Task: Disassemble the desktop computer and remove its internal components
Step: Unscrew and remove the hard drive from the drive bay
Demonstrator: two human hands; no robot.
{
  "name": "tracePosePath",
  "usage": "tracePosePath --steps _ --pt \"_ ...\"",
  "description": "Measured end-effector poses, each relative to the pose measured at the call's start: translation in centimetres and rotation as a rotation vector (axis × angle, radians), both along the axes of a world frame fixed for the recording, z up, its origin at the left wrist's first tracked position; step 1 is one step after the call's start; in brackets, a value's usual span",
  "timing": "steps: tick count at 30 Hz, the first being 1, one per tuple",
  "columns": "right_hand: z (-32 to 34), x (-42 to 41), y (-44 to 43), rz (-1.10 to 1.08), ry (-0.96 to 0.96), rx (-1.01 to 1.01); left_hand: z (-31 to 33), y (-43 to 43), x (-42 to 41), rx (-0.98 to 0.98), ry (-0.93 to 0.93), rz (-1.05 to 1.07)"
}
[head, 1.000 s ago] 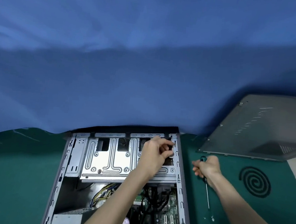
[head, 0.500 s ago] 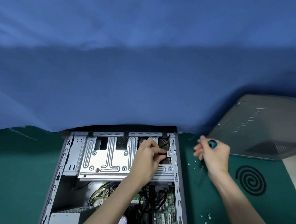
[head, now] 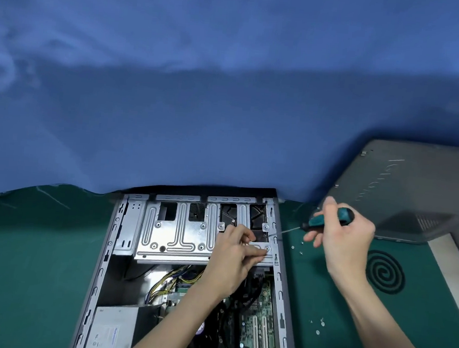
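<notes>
Screwdriver (head: 331, 219) gripped in right hand (head: 345, 244), hold of left hand (head: 233, 258) on drive cage (head: 180, 233) can't be told; screw (head: 267, 248) could be dropped onto motherboard (head: 266, 296) if fumbled.

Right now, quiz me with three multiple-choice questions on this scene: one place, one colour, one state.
1. Where is the panel? A right of the case; B left of it; C on it.
2. What colour is the screwdriver handle? A red; B teal and black; C yellow.
3. The right hand is? A lying flat; B gripping the screwdriver; C empty.
Answers: 1 A, it sits past the case's right wall; 2 B, teal grip with black; 3 B, its fingers wrap the handle.
</notes>
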State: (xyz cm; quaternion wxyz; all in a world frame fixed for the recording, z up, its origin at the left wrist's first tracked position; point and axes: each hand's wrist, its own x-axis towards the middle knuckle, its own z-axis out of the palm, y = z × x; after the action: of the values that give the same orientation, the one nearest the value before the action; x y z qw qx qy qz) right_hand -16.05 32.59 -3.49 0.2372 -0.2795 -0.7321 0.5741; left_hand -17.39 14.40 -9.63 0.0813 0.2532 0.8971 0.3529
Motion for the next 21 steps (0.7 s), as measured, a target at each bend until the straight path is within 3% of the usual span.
tracePosePath --steps 7,21 --pt "-0.5 1.5 -1.3 0.056 -0.035 0.141 0.0 -0.2 0.3 -0.01 0.003 0.006" --pt "-0.9 2.1 -2.2 0.081 -0.073 0.238 -0.3 -0.2 0.5 -0.015 -0.014 0.016"
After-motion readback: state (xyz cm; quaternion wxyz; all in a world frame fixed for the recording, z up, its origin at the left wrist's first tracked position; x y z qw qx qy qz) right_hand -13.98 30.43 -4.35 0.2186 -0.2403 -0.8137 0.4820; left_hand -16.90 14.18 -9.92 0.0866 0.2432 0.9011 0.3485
